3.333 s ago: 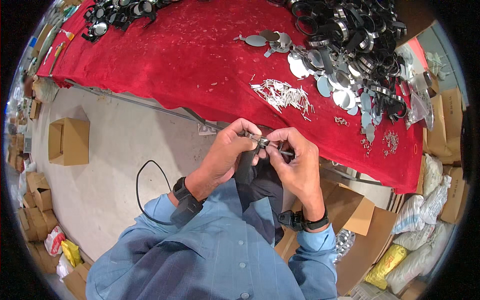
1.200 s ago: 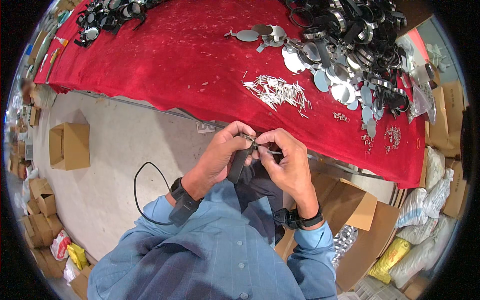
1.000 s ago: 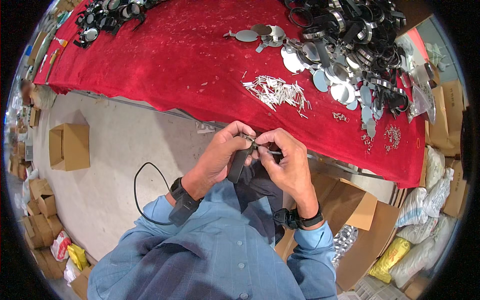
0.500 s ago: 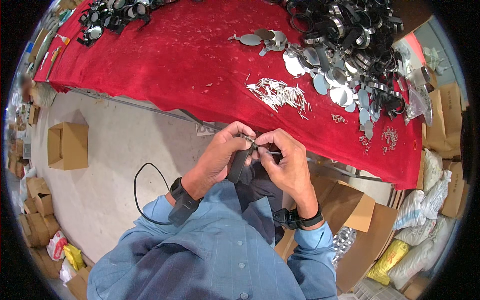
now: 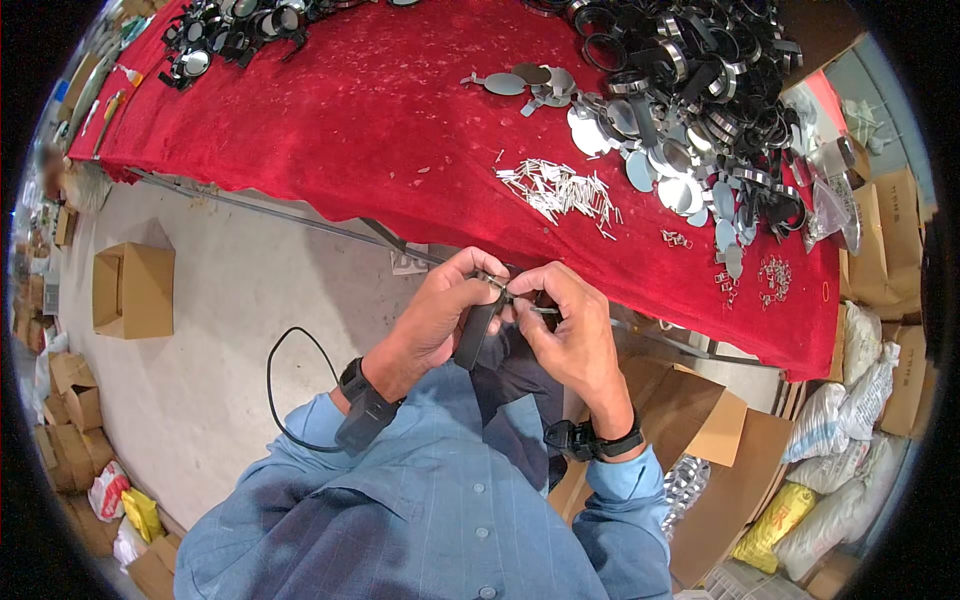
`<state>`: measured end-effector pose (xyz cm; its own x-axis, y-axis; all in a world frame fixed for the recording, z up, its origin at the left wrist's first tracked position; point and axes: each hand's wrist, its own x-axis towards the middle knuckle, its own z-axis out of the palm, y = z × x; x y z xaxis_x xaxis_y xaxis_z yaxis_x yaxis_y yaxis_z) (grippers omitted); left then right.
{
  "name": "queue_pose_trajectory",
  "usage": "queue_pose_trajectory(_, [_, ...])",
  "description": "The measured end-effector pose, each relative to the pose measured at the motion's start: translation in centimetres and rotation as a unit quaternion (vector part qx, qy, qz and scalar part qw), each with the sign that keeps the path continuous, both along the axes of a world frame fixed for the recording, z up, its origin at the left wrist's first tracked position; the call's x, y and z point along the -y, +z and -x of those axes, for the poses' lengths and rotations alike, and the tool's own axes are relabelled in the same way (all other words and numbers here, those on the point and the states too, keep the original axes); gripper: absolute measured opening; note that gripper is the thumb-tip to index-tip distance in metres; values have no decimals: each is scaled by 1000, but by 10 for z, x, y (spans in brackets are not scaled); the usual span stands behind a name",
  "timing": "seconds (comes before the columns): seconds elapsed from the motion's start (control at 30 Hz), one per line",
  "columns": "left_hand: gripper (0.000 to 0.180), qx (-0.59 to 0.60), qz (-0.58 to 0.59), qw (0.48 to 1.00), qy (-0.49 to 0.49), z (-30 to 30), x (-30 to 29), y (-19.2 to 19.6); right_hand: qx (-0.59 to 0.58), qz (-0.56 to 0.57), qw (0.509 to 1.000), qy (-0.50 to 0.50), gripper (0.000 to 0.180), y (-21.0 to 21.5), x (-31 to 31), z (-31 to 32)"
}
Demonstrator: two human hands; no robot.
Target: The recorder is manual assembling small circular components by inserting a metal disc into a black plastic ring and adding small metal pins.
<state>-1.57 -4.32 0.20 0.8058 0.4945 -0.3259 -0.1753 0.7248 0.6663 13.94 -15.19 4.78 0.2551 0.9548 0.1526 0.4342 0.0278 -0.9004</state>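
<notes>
Both my hands meet in front of my chest, just off the near edge of the red-covered table (image 5: 330, 120). My left hand (image 5: 430, 318) is closed on a black strap (image 5: 474, 340), whose flat end hangs down below the fingers. At the strap's upper end my right hand (image 5: 575, 325) pinches close against the left fingertips. A thin, pale pin-like piece (image 5: 545, 310) sticks out by the right fingers. The exact part between the fingertips is hidden.
On the cloth lie a heap of short white pins (image 5: 560, 190), silver discs (image 5: 640, 170) and small metal loops (image 5: 775, 280). Black straps with metal rings (image 5: 700, 60) pile up far right, more (image 5: 240, 30) far left. Cardboard boxes (image 5: 135, 290) and sacks (image 5: 820, 420) stand around.
Both hands keep nearly the same place and grip; the right fingers have shifted slightly against the strap's end. The whole view has tilted a little.
</notes>
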Motion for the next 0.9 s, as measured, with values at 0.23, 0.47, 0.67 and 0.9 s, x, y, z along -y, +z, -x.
queue_pose_trajectory(0.23, [27,-4,5,1000,2,-1,2,1,0,-3,1000,1,26,-1,1,-1])
queue_pose_trajectory(0.47, [26,-9,-4,1000,2,-3,2,0,4,-1,1000,-1,27,0,1,-3])
queue_pose_trajectory(0.67, [25,-8,-3,1000,7,-5,2,0,0,0,1000,-5,26,-2,1,-4])
queue_pose_trajectory(0.9, [23,-4,-4,1000,8,-7,2,0,-19,-7,999,-25,23,-4,0,-4])
